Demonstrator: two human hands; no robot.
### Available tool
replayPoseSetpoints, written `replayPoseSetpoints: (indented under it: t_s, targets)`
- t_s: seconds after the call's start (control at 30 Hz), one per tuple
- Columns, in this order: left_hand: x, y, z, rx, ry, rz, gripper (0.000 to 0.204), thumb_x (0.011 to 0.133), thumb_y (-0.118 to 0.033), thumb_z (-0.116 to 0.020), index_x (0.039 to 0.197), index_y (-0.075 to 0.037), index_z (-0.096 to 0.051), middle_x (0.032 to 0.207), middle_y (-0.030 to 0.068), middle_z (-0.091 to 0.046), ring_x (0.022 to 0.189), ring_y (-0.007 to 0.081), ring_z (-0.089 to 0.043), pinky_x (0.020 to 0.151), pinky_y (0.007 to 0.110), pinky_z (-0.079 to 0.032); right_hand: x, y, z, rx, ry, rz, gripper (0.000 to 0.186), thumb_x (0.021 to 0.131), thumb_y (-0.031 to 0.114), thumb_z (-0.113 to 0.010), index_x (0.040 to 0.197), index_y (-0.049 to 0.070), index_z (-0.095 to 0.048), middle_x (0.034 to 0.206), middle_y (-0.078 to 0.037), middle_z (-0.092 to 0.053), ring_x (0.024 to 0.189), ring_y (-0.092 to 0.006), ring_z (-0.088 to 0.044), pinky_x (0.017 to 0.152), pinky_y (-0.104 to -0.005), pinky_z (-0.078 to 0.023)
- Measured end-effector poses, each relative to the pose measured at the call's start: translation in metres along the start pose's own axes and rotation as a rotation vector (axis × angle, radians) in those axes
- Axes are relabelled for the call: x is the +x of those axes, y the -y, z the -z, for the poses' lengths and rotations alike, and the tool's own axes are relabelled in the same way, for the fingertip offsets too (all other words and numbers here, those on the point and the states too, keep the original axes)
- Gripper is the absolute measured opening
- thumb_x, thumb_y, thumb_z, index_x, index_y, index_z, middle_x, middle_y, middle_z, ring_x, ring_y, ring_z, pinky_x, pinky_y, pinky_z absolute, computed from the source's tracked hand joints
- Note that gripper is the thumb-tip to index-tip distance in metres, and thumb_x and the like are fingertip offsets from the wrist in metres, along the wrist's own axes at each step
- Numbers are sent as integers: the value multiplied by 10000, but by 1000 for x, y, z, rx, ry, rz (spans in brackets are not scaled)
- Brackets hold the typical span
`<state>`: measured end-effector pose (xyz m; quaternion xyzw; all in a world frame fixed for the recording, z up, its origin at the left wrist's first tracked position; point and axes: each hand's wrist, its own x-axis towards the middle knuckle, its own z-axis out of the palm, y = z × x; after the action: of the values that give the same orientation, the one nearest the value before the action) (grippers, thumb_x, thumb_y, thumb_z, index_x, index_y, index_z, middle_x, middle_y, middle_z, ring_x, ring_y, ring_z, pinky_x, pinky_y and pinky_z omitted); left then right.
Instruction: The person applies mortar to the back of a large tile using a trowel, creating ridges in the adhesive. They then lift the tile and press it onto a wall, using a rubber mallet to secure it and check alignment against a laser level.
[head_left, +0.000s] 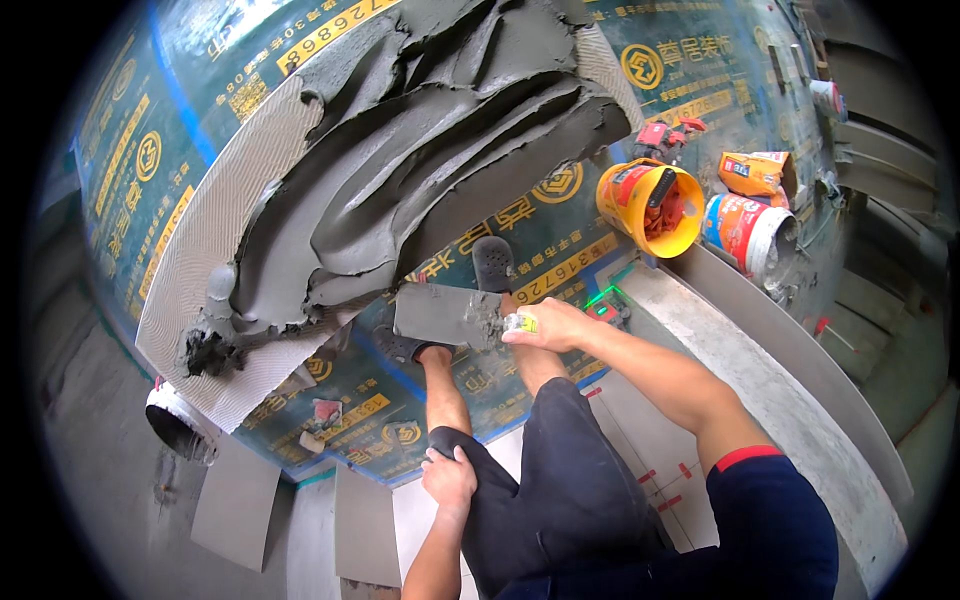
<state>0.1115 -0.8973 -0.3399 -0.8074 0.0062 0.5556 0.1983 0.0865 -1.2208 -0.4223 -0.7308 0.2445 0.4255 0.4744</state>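
Note:
My right hand (548,325) is closed round the handle of a flat, rectangular trowel (447,314) smeared with grey mortar. The blade lies level above my feet, apart from the mortar as far as I can see. Resting on my dark trouser leg near the knee, my left hand (450,478) holds nothing and its fingers are apart. Ahead of me lies a large pale slab (215,215) with a ribbed upper face. Thick wet mortar (390,190) covers much of it in ridges and swirls. A mortar-caked clump with a knob-like end (215,320) sits at its left part.
Printed green sheeting (140,120) covers the floor. A yellow bucket (652,208), a red tool (667,138), an orange bag (755,174) and a tipped white bucket (750,235) stand to the right. A device glowing green (607,306) sits beside my right arm. Another bucket (182,422) is at left.

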Motion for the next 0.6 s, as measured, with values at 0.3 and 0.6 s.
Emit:
replayPoseSetpoints:
  t_s: [0.3, 0.6]
  targets:
    - [-1, 9, -11, -26, -45, 2, 686, 897, -460, -510, 1317, 76, -431, 1096, 270, -595, 986, 376, -617, 892, 449, -470, 14, -44, 91, 427, -826, 32, 384, 796, 367, -738, 929, 14, -670, 807, -99, -704, 721, -135, -641, 686, -306, -510]
    - [-20, -11, -4, -125, 12, 123, 716, 903, -477, -490, 1344, 79, -393, 1091, 273, -592, 991, 372, -612, 878, 456, -464, 8, -77, 6, -67, -369, -125, 372, 738, 264, -667, 1065, 96, -619, 924, -205, -659, 901, -415, -611, 765, -452, -509]
